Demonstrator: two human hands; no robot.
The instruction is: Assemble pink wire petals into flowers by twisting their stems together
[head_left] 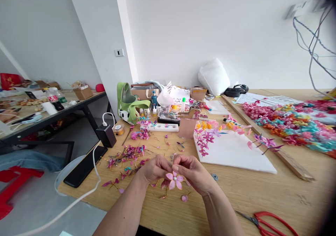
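Observation:
Between my two hands is a pale pink artificial flower (172, 185) with gold-edged petals and a pearl-like centre. My left hand (158, 167) is closed, its fingertips pinching at the flower's upper left. From the other side my right hand (189, 170) pinches at the flower's top with thumb and forefinger. The fingertips of both hands nearly meet, and what lies behind them is hidden. Loose magenta flowers on wires (128, 153) are heaped to the left of my hands. A single pink petal piece (184, 198) lies just below them on the table.
Red-handled scissors (270, 222) lie at the front right. A white foam board (236, 152) carries finished-looking flowers. Beyond a wooden strip (283, 155) is a pile of coloured flowers (291, 124). A black phone (85, 166), charger (106, 135) and white cable sit left; a green bag (128, 104) stands behind.

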